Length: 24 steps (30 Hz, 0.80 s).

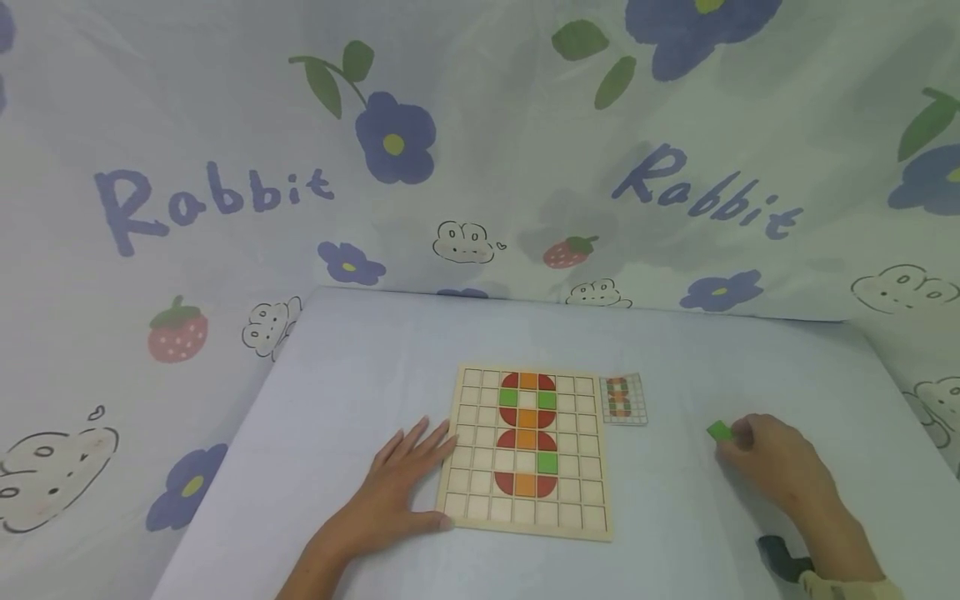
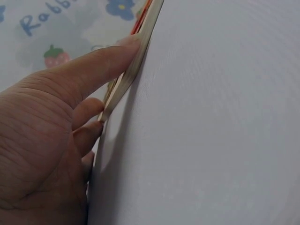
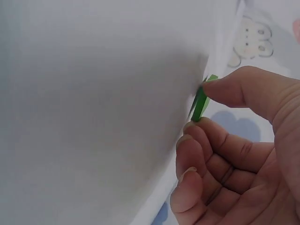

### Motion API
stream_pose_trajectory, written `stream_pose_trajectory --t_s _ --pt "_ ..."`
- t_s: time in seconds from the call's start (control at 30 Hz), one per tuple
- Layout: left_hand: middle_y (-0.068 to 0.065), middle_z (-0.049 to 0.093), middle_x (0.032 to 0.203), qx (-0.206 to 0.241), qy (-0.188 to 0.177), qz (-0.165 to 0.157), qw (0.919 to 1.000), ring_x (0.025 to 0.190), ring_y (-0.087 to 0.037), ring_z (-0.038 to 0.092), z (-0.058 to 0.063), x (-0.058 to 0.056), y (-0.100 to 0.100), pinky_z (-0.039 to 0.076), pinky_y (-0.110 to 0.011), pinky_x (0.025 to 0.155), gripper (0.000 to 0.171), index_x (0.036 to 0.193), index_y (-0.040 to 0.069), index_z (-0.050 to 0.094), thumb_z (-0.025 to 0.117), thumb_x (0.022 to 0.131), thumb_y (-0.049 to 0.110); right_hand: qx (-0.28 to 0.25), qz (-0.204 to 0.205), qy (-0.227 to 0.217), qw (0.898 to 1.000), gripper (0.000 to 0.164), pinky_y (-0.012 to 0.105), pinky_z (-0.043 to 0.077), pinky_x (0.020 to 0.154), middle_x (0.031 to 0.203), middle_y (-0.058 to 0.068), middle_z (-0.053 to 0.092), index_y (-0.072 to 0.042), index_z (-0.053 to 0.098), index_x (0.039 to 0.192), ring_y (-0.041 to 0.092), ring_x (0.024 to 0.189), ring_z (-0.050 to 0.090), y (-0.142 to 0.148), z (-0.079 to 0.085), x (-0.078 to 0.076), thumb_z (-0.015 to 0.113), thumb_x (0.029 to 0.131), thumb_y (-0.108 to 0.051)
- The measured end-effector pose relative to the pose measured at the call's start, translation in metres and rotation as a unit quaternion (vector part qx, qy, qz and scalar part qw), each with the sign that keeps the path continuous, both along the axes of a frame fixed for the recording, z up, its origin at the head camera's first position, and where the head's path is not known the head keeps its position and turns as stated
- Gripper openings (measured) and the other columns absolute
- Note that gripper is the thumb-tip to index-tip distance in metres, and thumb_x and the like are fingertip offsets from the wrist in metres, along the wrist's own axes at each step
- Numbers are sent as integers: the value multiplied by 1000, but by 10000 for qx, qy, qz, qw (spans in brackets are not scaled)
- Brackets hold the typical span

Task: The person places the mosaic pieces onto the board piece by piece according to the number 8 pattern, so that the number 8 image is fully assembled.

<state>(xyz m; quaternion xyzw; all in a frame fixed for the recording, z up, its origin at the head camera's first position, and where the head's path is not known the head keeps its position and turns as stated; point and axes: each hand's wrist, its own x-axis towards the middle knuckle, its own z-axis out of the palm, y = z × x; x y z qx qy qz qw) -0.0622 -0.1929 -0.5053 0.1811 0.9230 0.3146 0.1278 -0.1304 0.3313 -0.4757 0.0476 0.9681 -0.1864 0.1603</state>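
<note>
A wooden grid board (image 1: 480,458) lies flat on the table. It bears red rounded tiles (image 1: 505,483), orange square tiles (image 1: 526,439) and green square tiles (image 1: 547,462), laid as two stacked loops. My left hand (image 1: 397,492) rests at the board's left side, fingers spread along the edge and thumb at the near corner; in the left wrist view the thumb (image 2: 103,65) touches the board's rim. Right of the board, my right hand (image 1: 780,462) pinches a green square tile (image 3: 199,105) between thumb and fingertips, close to the table surface.
A small pattern card (image 1: 637,400) with a similar design on a grid lies against the board's upper right edge. Near my right wrist is a dark object (image 1: 780,558). White cloth printed with flowers and "Rabbit" lettering (image 1: 705,196) stands behind the white table (image 1: 360,367).
</note>
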Motion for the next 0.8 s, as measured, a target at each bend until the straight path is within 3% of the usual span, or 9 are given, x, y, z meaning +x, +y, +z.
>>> stream_pose_trajectory --t_s 0.37,0.67,0.8 --pt "9 19 172 -45 -15 17 10000 161 -25 2 3 0 1 -2 -54 127 105 165 25 36 87 77 52 -301 260 522 9978 48 57 57 79 110 26 69 12 64 121 39 95 67 -37 8 17 75 92 -24" --pt "10 19 172 -30 26 14 10000 161 -24 3 2 -1 1 -2 -52 127 105 165 26 36 87 77 51 -457 559 833 9939 38 49 60 78 105 9 71 2 70 116 28 93 68 -81 9 30 77 88 -22" --pt "11 19 172 -67 -8 26 10000 161 -23 3 0 0 0 -3 -47 127 105 165 27 36 87 77 52 -439 977 979 9894 29 40 59 75 96 -3 66 -5 73 110 17 87 64 -107 9 32 79 87 -22"
